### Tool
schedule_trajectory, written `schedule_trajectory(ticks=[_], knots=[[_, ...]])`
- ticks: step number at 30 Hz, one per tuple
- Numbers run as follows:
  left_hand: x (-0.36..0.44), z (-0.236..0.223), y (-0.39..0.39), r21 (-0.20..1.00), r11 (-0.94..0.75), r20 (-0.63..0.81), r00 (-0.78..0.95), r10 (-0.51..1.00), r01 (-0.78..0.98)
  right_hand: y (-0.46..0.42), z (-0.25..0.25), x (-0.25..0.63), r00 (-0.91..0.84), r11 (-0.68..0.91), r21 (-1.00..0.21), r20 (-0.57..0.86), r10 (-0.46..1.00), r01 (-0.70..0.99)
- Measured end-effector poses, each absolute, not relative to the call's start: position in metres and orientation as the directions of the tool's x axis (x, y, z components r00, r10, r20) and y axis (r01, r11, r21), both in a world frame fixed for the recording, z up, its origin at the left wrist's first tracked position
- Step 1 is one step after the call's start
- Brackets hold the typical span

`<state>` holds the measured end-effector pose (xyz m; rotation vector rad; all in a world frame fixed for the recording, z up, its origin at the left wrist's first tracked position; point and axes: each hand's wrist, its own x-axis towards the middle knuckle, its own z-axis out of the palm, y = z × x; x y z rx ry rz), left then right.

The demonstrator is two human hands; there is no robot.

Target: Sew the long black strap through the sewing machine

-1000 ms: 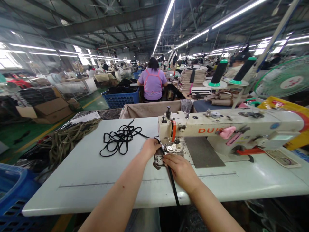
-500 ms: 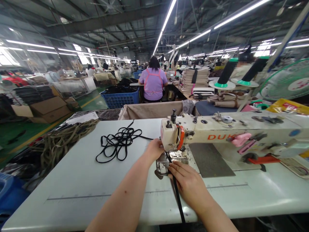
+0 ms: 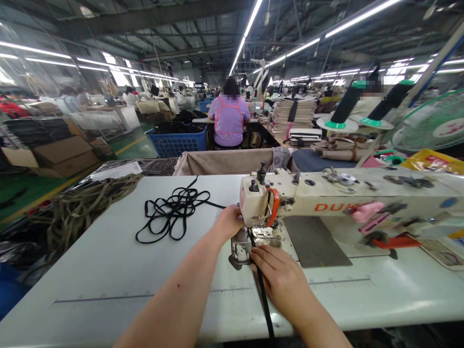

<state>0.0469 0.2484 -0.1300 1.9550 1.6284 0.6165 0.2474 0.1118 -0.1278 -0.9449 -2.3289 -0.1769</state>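
A narrow black strap (image 3: 264,302) runs from the table's front edge up under the needle area of a white sewing machine (image 3: 308,198). My right hand (image 3: 281,270) is closed on this strap just in front of the metal needle plate (image 3: 242,252), fingertips pressed together over it. Behind the needle, at the left of the machine head, my left hand (image 3: 230,221) has its fingers bent around the strap's far side; the machine head partly hides the fingertips. Left of that hand, a loose tangle of black strap (image 3: 177,209) lies on the white table (image 3: 108,261).
Two black thread cones (image 3: 344,106) and a green fan (image 3: 435,125) stand at the right. A beige cloth-lined bin (image 3: 221,162) is behind the table. Olive straps (image 3: 90,208) are heaped at the left. Ahead, a person in a purple shirt (image 3: 229,121) sits facing away.
The camera view has shifted slightly. Both hands keep nearly the same places at the machine, and the strap lies much as before.
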Motion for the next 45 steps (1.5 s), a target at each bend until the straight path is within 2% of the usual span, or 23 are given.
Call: schedule_trajectory(ticks=[8, 12, 16, 22, 31, 39, 45], knots=[[0.05, -0.128, 0.249, 0.605, -0.097, -0.005, 0.126, 0.992, 0.791, 0.111, -0.127, 0.246, -0.543, 0.705, -0.124, 0.549, 0.635, 0.699], [0.047, -0.129, 0.254, 0.634, -0.122, -0.041, 0.19, 0.981, 0.764, 0.112, -0.13, 0.246, -0.545, 0.706, -0.118, 0.551, 0.632, 0.699], [0.045, -0.131, 0.256, 0.662, -0.191, -0.014, 0.267, 0.964, 0.725, 0.112, -0.133, 0.247, -0.552, 0.705, -0.121, 0.536, 0.639, 0.699], [0.048, -0.125, 0.249, 0.663, -0.134, -0.004, 0.182, 0.983, 0.736, 0.112, -0.134, 0.249, -0.558, 0.705, -0.125, 0.522, 0.645, 0.698], [0.049, -0.12, 0.245, 0.656, -0.129, -0.008, 0.178, 0.984, 0.744, 0.111, -0.127, 0.248, -0.556, 0.738, -0.109, 0.587, 0.588, 0.666], [0.048, -0.117, 0.245, 0.652, -0.153, 0.0, 0.202, 0.979, 0.742, 0.113, -0.126, 0.245, -0.547, 0.676, -0.137, 0.483, 0.684, 0.724], [0.048, -0.114, 0.244, 0.66, -0.152, -0.011, 0.212, 0.977, 0.735, 0.115, -0.127, 0.246, -0.537, 0.672, -0.142, 0.491, 0.685, 0.727]])
